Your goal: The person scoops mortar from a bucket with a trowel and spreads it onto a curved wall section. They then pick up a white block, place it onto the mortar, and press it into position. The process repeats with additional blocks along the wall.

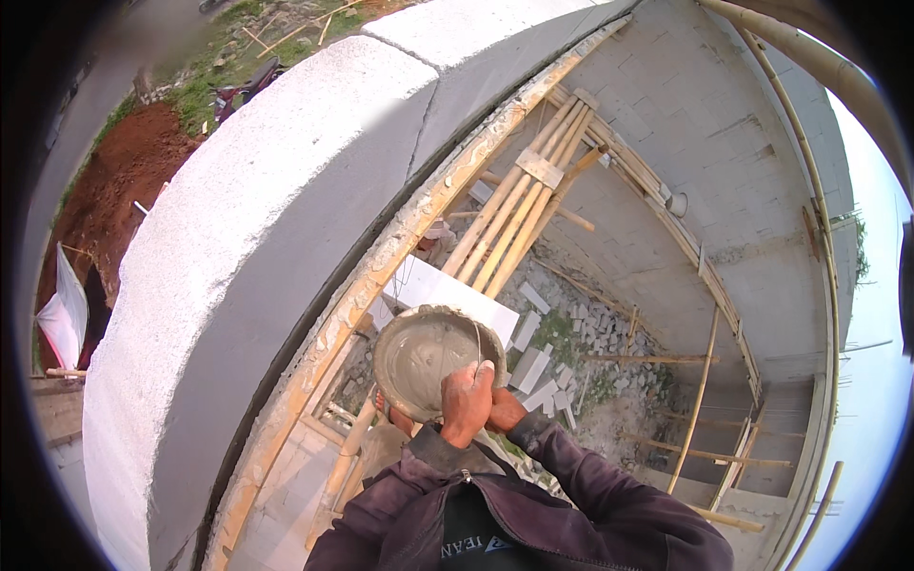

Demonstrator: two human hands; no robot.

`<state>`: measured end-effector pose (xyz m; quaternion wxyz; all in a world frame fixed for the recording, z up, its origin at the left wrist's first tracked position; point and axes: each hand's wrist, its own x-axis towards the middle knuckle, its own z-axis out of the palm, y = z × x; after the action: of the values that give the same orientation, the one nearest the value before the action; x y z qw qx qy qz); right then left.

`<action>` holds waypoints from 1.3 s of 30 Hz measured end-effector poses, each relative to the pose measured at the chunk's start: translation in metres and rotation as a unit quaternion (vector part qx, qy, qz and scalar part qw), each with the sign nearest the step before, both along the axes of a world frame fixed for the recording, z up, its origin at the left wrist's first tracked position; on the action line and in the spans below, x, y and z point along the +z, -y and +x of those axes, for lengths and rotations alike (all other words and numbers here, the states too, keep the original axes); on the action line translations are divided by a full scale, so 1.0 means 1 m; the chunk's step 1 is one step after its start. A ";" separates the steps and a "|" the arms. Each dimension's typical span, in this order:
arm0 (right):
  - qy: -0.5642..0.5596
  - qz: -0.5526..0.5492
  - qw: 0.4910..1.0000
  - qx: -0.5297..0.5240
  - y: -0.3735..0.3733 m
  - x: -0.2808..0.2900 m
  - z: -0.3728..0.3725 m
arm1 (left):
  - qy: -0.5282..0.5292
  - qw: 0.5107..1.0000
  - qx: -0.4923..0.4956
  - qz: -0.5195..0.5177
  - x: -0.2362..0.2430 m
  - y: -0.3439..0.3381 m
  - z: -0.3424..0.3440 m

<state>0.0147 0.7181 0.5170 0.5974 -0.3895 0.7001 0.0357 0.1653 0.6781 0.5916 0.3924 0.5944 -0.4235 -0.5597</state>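
Note:
A round bucket (433,314) with a mortar-crusted rim is in front of my body, with wet grey mortar (428,357) in it. My left hand (465,404) is closed at the bucket's near right side, thumb on top, around its thin wire handle (479,341). Close behind it, my right hand (506,411) is curled and partly covered by the left. What its fingers hold is hidden. A white block (452,293) shows just beyond the bucket. Part of my bare foot (395,414) appears below the bucket's left side.
A thick white block wall (257,228) curves along my left, edged by a mortar-splattered bamboo pole (419,214). Bamboo poles (524,205) form scaffolding ahead. Far below lie broken blocks (543,381). Another person's cap (438,229) shows under the scaffold. A grey block wall (705,143) stands to the right.

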 end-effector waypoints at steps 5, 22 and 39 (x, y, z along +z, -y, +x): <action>-0.006 -0.167 0.983 0.069 0.004 0.057 -0.009 | 0.007 1.000 -0.026 -0.002 0.002 0.011 0.001; -0.060 -0.229 0.968 0.086 0.049 0.007 -0.010 | -0.116 0.976 0.073 0.172 -0.029 0.042 -0.005; -0.003 -0.144 0.981 0.128 0.087 -0.025 -0.004 | -0.171 0.963 0.092 0.188 -0.026 0.068 -0.007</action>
<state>0.0103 0.6311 0.4916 0.5233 -0.5581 0.6439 0.0116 0.1581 0.6103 0.5652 0.3902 0.5893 -0.1805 -0.6841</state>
